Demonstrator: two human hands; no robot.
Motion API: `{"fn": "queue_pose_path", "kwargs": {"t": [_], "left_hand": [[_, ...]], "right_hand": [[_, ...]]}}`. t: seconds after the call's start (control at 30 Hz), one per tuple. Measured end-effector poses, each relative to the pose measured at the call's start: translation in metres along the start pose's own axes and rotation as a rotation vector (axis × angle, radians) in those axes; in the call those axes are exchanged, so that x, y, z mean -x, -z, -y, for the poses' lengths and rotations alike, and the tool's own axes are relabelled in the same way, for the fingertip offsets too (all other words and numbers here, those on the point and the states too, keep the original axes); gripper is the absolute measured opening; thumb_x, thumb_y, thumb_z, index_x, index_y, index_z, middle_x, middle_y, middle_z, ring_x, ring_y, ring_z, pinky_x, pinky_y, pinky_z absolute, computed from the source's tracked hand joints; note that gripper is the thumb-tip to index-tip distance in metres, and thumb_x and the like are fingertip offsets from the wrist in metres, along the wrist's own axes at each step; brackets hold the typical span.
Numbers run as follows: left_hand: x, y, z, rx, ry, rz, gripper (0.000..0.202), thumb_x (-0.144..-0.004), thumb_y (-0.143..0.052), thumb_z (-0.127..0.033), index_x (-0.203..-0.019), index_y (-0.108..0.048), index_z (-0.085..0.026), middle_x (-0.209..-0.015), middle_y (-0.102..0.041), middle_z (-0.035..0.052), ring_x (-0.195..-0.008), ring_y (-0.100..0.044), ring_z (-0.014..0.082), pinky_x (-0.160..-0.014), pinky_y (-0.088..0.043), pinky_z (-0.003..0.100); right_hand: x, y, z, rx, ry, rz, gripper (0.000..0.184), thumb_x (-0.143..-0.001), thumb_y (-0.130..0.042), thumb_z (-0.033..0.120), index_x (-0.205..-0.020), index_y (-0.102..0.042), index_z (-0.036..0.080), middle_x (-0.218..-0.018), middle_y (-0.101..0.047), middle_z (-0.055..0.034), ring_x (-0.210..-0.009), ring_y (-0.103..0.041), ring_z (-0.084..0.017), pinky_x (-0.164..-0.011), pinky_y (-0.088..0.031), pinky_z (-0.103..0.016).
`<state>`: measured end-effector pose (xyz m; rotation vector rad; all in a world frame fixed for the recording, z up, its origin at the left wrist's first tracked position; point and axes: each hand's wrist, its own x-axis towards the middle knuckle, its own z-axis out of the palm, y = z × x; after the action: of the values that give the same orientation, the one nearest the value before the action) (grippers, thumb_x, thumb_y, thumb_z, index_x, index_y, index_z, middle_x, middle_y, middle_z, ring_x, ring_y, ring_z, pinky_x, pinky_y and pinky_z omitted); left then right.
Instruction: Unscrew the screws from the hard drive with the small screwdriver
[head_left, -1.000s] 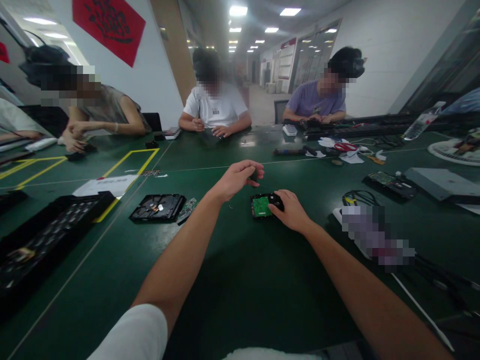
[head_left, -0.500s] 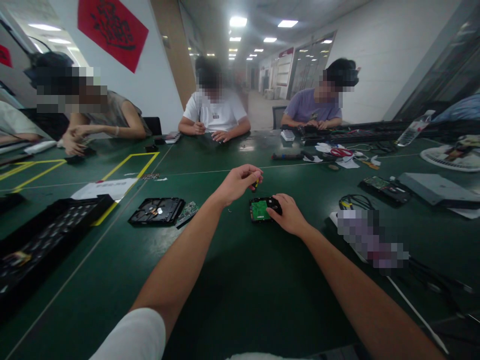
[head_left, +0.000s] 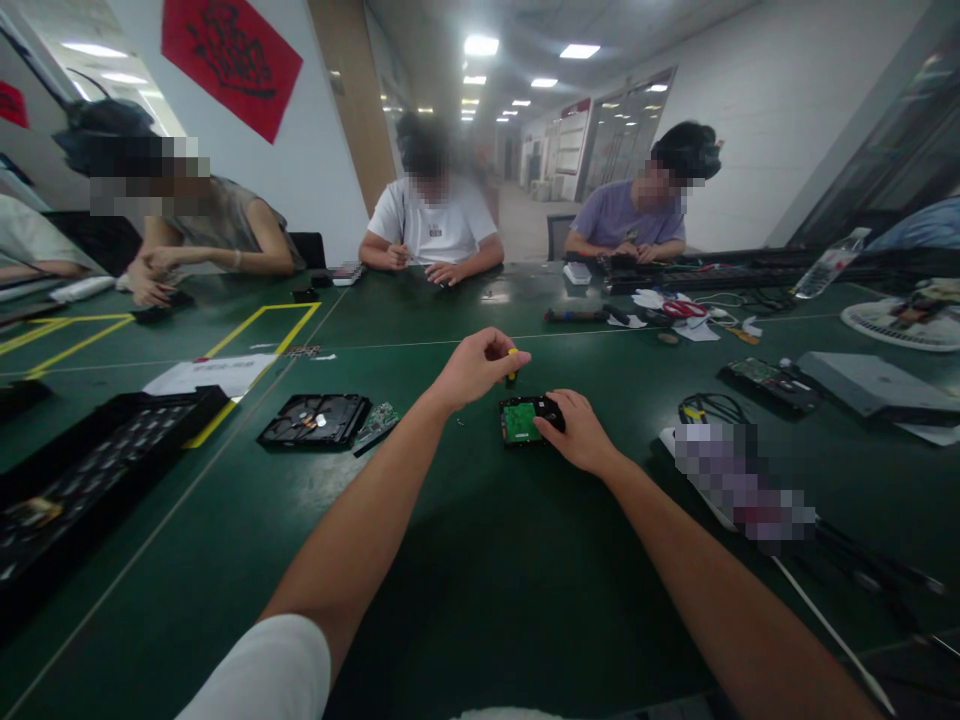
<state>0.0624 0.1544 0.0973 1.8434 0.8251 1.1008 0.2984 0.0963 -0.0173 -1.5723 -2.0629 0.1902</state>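
In front of me a hard drive [head_left: 519, 422] lies on the green table with its green circuit board facing up. My right hand [head_left: 576, 428] is closed round its right end, thumb on top. Above the drive's far left corner, my left hand [head_left: 480, 365] pinches a small screwdriver [head_left: 512, 367] with a yellow and black handle, held upright. Its tip is too small to make out against the drive. Left of my forearm lies another hard drive [head_left: 313, 421], its black casing up, with a loose circuit board [head_left: 377, 428] beside it.
A long black tray [head_left: 112, 480] stands at the left, near a white paper sheet [head_left: 214, 374]. On the right are a grey box [head_left: 877, 385], another drive [head_left: 771, 385], cables and a white power strip [head_left: 694, 480]. Several people sit across the table.
My left hand's fingers have shifted on the screwdriver, and more of its yellow handle now shows. My right hand and the hard drive have stayed in place.
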Motion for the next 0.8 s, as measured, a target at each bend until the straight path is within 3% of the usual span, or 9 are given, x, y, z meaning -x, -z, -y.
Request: {"fn": "queue_pose_path", "kwargs": {"t": [0.2,0.3,0.53,0.67,0.8], "left_hand": [[0.0000,0.0019,-0.0010,0.188,-0.008,0.181,0.028,-0.097,-0.061,-0.038,-0.115,-0.068,-0.018,-0.104,-0.069,0.0083,-0.093,-0.065,0.0170,-0.068,-0.057,0.026],[-0.0005,0.0007,-0.0005,0.191,-0.001,0.144,0.025,-0.098,-0.060,-0.036,-0.110,-0.069,-0.017,-0.104,-0.069,0.0083,-0.092,-0.065,0.0159,-0.068,-0.057,0.024],[-0.0004,-0.0029,0.0040,0.161,0.020,0.001,0.027,-0.084,-0.080,-0.031,-0.094,-0.060,-0.015,-0.093,-0.072,0.0086,-0.075,-0.065,0.0138,-0.059,-0.057,0.025],[-0.0003,-0.0032,0.0036,0.167,0.017,0.019,0.027,-0.087,-0.078,-0.033,-0.095,-0.059,-0.015,-0.087,-0.069,0.0057,-0.070,-0.063,0.0121,-0.061,-0.058,0.025],[-0.0003,-0.0027,0.0015,0.330,0.058,0.098,0.026,-0.098,-0.063,-0.041,-0.102,-0.066,-0.015,-0.094,-0.066,0.0068,-0.088,-0.065,0.0155,-0.076,-0.064,0.033]], "right_hand": [[0.0005,-0.0027,-0.0040,0.013,0.034,-0.031,0.057,-0.097,-0.056,0.055,-0.141,-0.055,0.019,-0.142,-0.056,-0.0167,-0.136,-0.048,-0.034,-0.116,-0.039,-0.054],[0.0009,-0.0037,-0.0054,0.010,0.041,-0.043,0.057,-0.098,-0.055,0.056,-0.142,-0.056,0.020,-0.141,-0.057,-0.0163,-0.136,-0.049,-0.034,-0.116,-0.039,-0.054],[0.0005,-0.0043,-0.0049,0.004,0.046,-0.042,0.055,-0.098,-0.056,0.055,-0.141,-0.056,0.020,-0.141,-0.057,-0.0164,-0.135,-0.049,-0.035,-0.115,-0.039,-0.055],[-0.0001,-0.0057,-0.0061,0.008,0.048,-0.052,0.055,-0.098,-0.055,0.055,-0.140,-0.056,0.019,-0.140,-0.058,-0.0165,-0.135,-0.049,-0.034,-0.117,-0.038,-0.054],[0.0000,-0.0057,-0.0064,0.010,0.040,-0.050,0.057,-0.098,-0.056,0.055,-0.140,-0.056,0.018,-0.141,-0.057,-0.0168,-0.135,-0.049,-0.034,-0.116,-0.039,-0.054]]}}
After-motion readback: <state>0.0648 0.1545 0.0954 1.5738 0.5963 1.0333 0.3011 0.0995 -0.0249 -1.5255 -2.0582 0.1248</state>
